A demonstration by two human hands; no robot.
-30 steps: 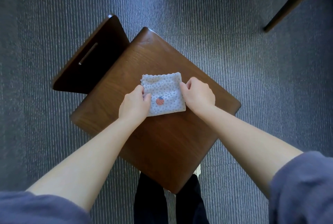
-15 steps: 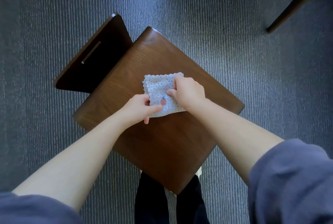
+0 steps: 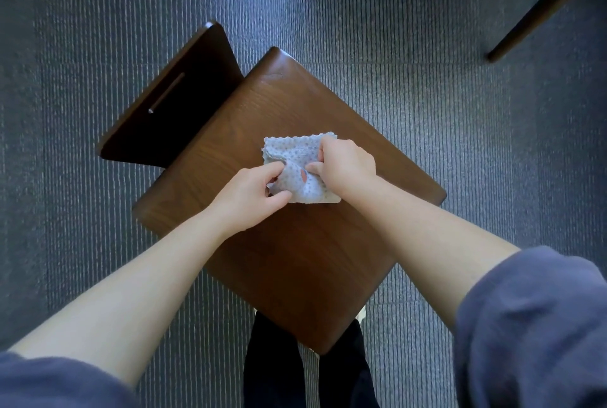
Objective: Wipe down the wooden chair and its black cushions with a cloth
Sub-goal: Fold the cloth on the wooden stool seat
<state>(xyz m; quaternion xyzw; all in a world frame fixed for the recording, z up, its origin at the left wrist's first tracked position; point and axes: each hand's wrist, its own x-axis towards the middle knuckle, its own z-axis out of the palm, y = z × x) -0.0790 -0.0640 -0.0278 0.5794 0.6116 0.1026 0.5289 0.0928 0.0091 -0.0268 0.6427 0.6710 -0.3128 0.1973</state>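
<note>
Both hands, the left hand (image 3: pixel 249 197) and the right hand (image 3: pixel 345 164), pinch a bunched, dotted cloth (image 3: pixel 295 161) between fingers and thumbs near the middle of the wooden chair's seat (image 3: pixel 295 259), its dark backrest (image 3: pixel 177 102) at the seat's far-left edge above grey carpet (image 3: pixel 492 131).

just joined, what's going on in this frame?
A person stands over a wooden chair and has a small patterned cloth on its seat. Both hands are on the cloth: the left hand pinches its near left part, and the right hand grips its right side. The cloth is bunched up between them rather than flat. No black cushions are in view. The chair stands on a grey carpet.
</note>
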